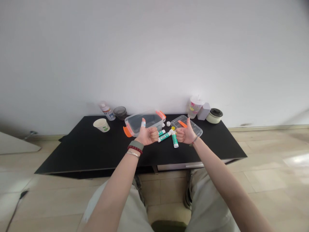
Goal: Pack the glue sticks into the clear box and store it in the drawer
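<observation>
My left hand (148, 135) is curled into a fist with the thumb raised; the thumb wears a white and blue bandage. My right hand (184, 133) makes the same fist with its thumb up. Nothing shows inside either fist. Both hover over the low black table (84, 151). Between and just beyond them lie several green and white glue sticks (166, 136) with loose white caps. A clear plastic box with orange latches (145, 122) stands behind my left hand. Its clear lid (190, 126) lies flat behind my right hand.
A paper cup (101, 125), a small bottle (106, 111) and a dark glass bowl (120, 112) stand at the back left. A plastic cup (195, 108), a white box (204, 111) and a lidded pot (214, 115) stand at the back right against the wall. Tiled floor surrounds the table.
</observation>
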The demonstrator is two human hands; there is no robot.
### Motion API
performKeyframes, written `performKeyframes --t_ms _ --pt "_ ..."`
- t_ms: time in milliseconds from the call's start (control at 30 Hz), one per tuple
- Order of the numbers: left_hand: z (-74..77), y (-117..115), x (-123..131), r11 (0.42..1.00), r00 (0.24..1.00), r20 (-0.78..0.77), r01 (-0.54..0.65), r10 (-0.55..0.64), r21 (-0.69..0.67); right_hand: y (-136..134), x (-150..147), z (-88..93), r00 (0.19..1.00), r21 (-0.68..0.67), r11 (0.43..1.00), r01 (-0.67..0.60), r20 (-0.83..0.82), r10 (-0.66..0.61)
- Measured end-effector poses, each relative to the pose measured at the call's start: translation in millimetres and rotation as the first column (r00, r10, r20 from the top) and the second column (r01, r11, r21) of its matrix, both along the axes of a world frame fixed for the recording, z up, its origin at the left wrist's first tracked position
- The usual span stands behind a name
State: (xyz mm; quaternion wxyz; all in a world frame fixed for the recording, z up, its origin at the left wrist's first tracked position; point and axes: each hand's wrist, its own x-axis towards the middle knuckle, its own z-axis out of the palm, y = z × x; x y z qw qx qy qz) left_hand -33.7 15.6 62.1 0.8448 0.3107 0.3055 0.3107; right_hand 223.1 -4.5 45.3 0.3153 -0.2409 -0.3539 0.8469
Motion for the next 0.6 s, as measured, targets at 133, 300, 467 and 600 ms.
performKeyframes --t_ms 133,300,467,600 --pt "0.4 -2 1 1.000 1.000 -0.015 -0.011 0.011 0.004 0 1 0.3 1.000 0.000 1.000 0.022 0.016 -0.022" --pt "-0.3 -8 2 1.000 1.000 -0.002 -0.007 0.007 0.005 0 2 -0.8 1.000 0.042 0.999 0.001 -0.012 0.000" --pt "-2.2 -8 4 0.997 0.999 -0.048 0.016 -0.013 0.074 0 0 -2.2 0.996 0.142 0.990 0.006 0.086 -0.018" --pt "-14.6 -8 6 0.968 0.948 -0.318 0.098 -0.020 0.233 2 -3 -5.7 0.783 0.300 0.953 0.034 0.585 -0.212"
